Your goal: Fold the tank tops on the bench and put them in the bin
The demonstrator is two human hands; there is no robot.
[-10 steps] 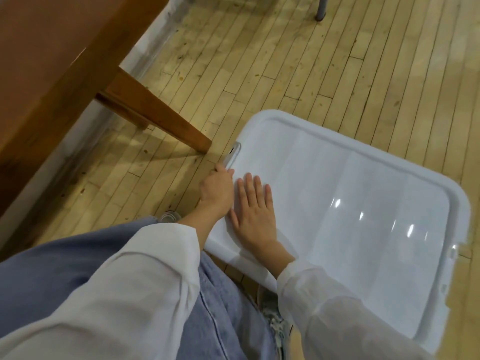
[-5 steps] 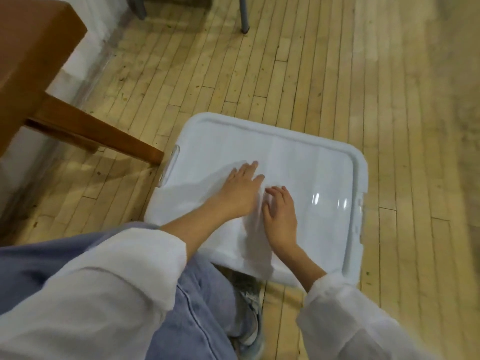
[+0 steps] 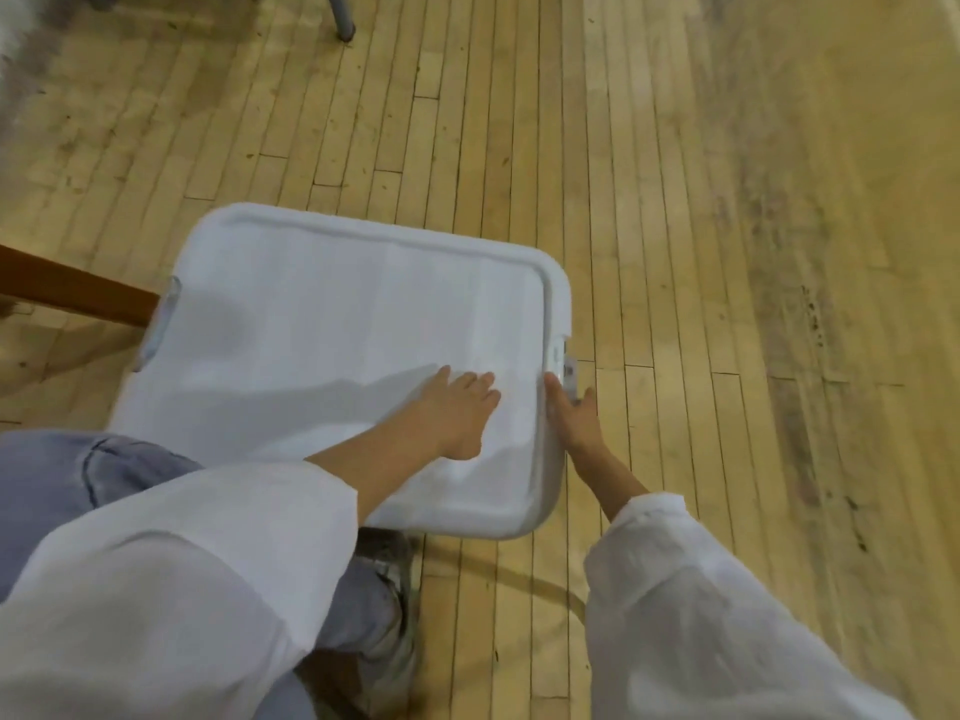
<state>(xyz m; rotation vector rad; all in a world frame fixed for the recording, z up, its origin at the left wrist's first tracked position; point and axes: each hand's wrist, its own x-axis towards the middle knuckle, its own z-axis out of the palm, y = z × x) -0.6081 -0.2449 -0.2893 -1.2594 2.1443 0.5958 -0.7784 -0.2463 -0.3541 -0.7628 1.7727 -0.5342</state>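
The fingers (image 3: 470,388) of the left hand (image 3: 457,415) lay straight and flat on top of the white rectangular lidded plastic bin (image 3: 337,314). The right hand (image 3: 574,418) gripped its right rim, thumb on top, just below a clear latch (image 3: 569,368). The bin stood on the pale wooden plank floor (image 3: 701,200), beside a brown wooden desk leg (image 3: 78,298).

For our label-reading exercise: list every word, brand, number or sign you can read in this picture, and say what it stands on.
No readable text anywhere.
White plastic bin lid: blank, no label or brand.
Small grey latch on its right edge: too small and blurred to show any mark.
Wooden plank floor: only scuffs, no writing.
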